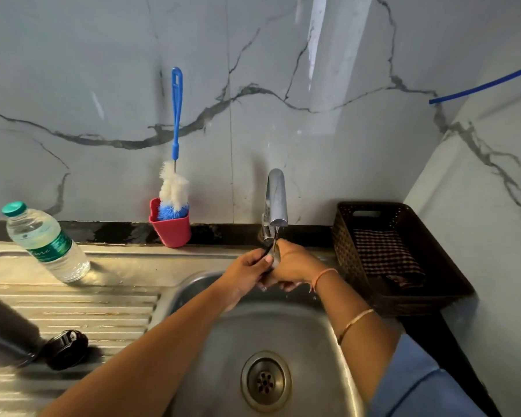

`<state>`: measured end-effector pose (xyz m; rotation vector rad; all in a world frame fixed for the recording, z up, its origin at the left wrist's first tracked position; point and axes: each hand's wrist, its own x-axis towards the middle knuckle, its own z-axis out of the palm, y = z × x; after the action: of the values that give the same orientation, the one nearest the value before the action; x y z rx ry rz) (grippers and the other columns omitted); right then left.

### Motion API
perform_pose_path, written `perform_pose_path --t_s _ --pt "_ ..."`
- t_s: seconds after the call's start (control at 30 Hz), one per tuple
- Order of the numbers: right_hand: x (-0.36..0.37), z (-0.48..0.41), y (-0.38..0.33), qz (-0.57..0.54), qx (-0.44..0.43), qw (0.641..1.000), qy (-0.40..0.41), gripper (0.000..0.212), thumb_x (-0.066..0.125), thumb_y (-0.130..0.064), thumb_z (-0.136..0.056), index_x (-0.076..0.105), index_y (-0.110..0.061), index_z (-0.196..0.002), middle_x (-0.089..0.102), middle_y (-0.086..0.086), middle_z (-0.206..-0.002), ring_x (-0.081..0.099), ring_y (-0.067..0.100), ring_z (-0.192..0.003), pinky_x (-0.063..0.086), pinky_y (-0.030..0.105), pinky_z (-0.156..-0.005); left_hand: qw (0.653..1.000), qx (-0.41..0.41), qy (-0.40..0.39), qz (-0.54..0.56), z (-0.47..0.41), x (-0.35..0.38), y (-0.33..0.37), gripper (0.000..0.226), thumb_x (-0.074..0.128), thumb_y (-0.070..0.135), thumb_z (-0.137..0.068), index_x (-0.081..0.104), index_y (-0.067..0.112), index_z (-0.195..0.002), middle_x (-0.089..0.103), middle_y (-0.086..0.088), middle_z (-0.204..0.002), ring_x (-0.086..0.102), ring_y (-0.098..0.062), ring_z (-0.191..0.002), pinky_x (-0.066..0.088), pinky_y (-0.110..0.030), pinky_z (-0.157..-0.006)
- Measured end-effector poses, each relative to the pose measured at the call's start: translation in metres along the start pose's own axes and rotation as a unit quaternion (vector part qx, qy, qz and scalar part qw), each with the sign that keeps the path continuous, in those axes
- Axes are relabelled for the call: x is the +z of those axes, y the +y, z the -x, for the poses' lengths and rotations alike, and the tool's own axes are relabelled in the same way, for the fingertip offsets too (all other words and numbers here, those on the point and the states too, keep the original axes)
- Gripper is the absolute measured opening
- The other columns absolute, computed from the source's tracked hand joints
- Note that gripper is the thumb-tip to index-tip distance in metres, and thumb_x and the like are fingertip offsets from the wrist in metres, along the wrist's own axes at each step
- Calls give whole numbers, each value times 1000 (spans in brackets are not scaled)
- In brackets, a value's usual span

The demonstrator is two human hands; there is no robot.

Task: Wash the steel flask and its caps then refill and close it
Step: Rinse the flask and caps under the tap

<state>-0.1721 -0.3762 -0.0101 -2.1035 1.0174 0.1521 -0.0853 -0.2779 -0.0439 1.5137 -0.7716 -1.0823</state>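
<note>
A: Where's the cap (265,254)?
B: Under the tap (275,197), left hand (247,270) and right hand (294,263) both clamped on it. Rinsing step, I'd say.
A: Flask (6,329)?
B: Lying on the drainboard, 2nd cap (66,349) beside it. That probably needs picking up next.

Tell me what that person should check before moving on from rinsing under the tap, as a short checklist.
1. Water running: ok, a thin stream falls from the tap onto the hands.
2. Grip: ok, the left hand and right hand both hold a small dark piece under the stream.
3. That piece clean: cannot tell, the hands cover most of it.
4. Flask and black cap at hand: ok, both sit side by side on the drainboard.
5. Bottle brush ready: ok, it stands in the red holder.
6. Refill water: ok, the water bottle is capped and holds water.
</note>
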Motion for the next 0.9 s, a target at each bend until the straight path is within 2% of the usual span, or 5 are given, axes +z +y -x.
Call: perform_pose_path --t_s 0.17,0.37,0.53,0.7,0.9 --pt "32 3 -5 249 -103 931 246 42 49 -23 -98 34 -12 -136 51 12 -116 62 25 -95 46 27 -73 991 -66 57 106 -1 15 20 28 37 32 -103 60 17 -109 64 -1 -94 58 -17 -90 49 -37 -85" --pt "-17 13 -1 -232 1 960 -158 29 73 0 -78 56 -13 -98 65 10 -90 66 20 -72 59 35 -74 993 -49 17 111 7 8 17 28 38 25 -103 64 15 -97 67 -2 -90 57 -14 -85 45 -28 -79" --pt "27 16 -7 200 -112 959 164 43 58 -13 -91 39 -10 -130 53 12 -112 61 27 -96 45 25 -70 984 -120 86 100 -6 12 27 37 39 42 -100 63 18 -87 64 -6 -85 56 -19 -82 43 -38 -89" --pt "-5 15 -2 -180 -15 975 -131 39 75 2 -74 55 -15 -103 64 7 -96 65 20 -80 59 31 -73 992 -77 59 83 3 8 21 29 41 29 -102 64 14 -92 65 -8 -88 57 -21 -85 46 -38 -82" --pt "40 21 -18 244 -113 936 227 48 54 -16 -95 31 -10 -136 48 14 -123 60 27 -101 47 29 -76 969 -142 100 177 -6 7 30 31 48 38 -98 68 13 -98 70 -8 -98 62 -21 -97 47 -37 -97"
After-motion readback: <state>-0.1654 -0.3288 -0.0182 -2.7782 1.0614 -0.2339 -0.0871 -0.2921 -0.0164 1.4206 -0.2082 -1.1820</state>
